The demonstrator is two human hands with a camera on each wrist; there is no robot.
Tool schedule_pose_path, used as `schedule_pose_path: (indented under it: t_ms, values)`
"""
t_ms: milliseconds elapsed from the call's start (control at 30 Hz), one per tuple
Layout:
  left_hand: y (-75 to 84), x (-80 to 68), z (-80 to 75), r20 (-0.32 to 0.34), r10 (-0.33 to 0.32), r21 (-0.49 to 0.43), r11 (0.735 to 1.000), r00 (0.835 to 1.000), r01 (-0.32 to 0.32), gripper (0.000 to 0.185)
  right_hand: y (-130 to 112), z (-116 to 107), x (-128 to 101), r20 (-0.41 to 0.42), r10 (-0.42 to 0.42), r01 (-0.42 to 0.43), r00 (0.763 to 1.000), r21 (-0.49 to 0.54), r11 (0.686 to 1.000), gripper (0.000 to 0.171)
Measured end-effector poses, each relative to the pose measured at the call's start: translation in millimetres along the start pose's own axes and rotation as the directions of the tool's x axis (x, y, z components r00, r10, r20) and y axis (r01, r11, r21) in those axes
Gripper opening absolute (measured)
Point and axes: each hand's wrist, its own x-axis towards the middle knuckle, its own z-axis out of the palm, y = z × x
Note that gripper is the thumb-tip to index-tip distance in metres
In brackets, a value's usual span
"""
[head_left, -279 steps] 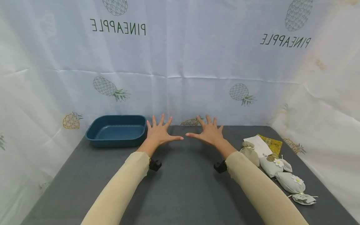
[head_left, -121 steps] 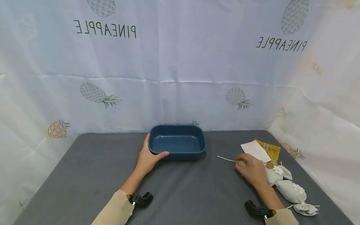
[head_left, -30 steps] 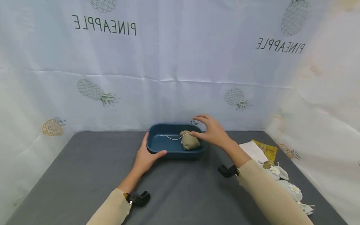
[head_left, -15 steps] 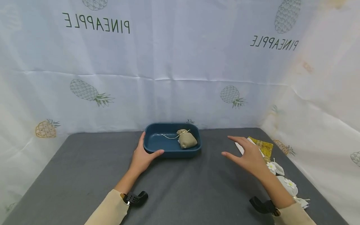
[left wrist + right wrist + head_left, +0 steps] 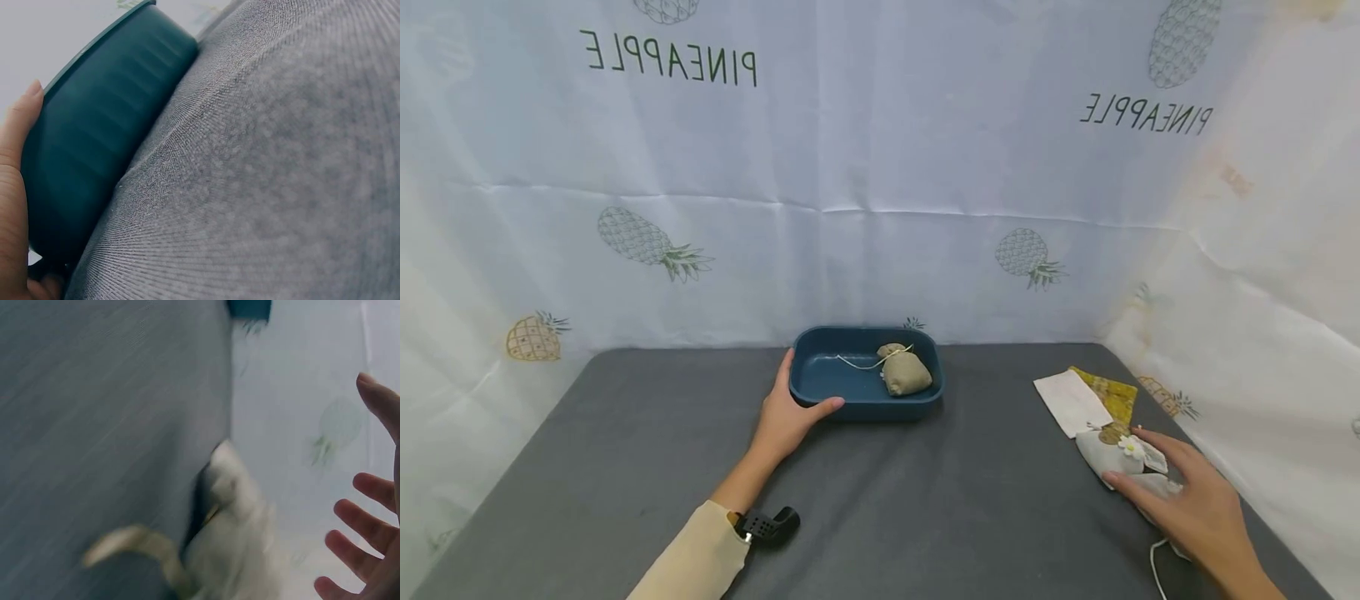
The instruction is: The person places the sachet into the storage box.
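My left hand (image 5: 786,415) grips the near left corner of a dark blue tray (image 5: 838,392), thumb along its front wall; the left wrist view shows the palm (image 5: 12,206) against the tray wall (image 5: 106,144). A tan drawstring pouch (image 5: 907,374) lies in the tray's right half, its cord trailing left. My right hand (image 5: 1187,496) hovers with straight, spread fingers at the near right, just over a white sachet with a daisy (image 5: 1108,450). In the blurred right wrist view the fingers (image 5: 365,540) are spread beside that sachet (image 5: 231,540).
A flat white pouch (image 5: 1070,402) and a yellow one (image 5: 1116,388) lie behind the sachet. A white cord (image 5: 1154,557) shows under my right hand. The grey table (image 5: 925,500) is walled by pineapple-print sheets at the back and both sides.
My right hand left the tan pouch in the tray, then swung right and toward me, down to the white sachets. The left hand stays on the tray.
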Motion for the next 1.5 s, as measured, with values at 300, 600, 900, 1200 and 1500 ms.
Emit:
schedule_pose_path:
  t_ms: [300, 600, 900, 1200, 1500]
  values:
    - [0.8, 1.6, -0.1, -0.005, -0.002, 0.008, 1.000, 1.000, 0.002, 0.118, 43, 6, -13, 0.137, 0.178, -0.174, 0.974, -0.040, 0.984, 0.087]
    - [0.4, 1.0, 0.1, 0.001, -0.003, 0.023, 1.000, 1.000, 0.003, 0.119, 57, 25, -20, 0.160, 0.197, -0.187, 0.967, -0.080, 0.979, 0.089]
    - [1.5, 2.0, 0.7, 0.004, -0.013, 0.036, 0.999, 1.000, 0.013, 0.117, 57, 33, -25, 0.062, 0.110, -0.103, 0.992, -0.108, 0.989, 0.072]
    - [1.0, 1.9, 0.7, 0.005, -0.018, 0.031, 0.999, 1.000, 0.018, 0.119, 52, 44, -29, -0.071, -0.029, 0.026, 0.997, -0.043, 0.999, 0.042]
    - [0.9, 1.7, 1.1, 0.008, -0.016, 0.027, 1.000, 1.000, 0.016, 0.118, 41, 48, -29, -0.103, -0.123, 0.125, 0.987, 0.009, 0.992, 0.033]
